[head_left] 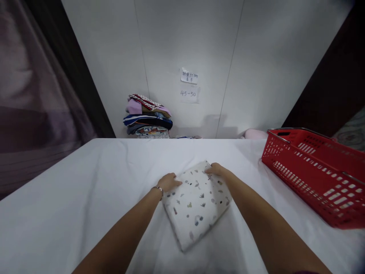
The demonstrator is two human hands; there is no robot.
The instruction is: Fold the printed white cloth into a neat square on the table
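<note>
A white folded cloth (196, 207) with small grey and green prints lies at an angle over the white-covered table. On its left edge, my left hand (169, 182) grips with the thumb on top and the other fingers partly out of sight; a bracelet circles that wrist. My right hand (217, 170) pinches the far right corner, thumb on the upper face. The near corner of the cloth points toward me. Whether the cloth rests fully on the table or is slightly lifted, I cannot tell.
A red plastic basket (310, 171) with metal handles stands at the right. Behind the table's far edge rises a stack of folded clothes (149, 118). Two paper labels (189, 93) are stuck on the pale wall. A curtain (37, 95) hangs at the left.
</note>
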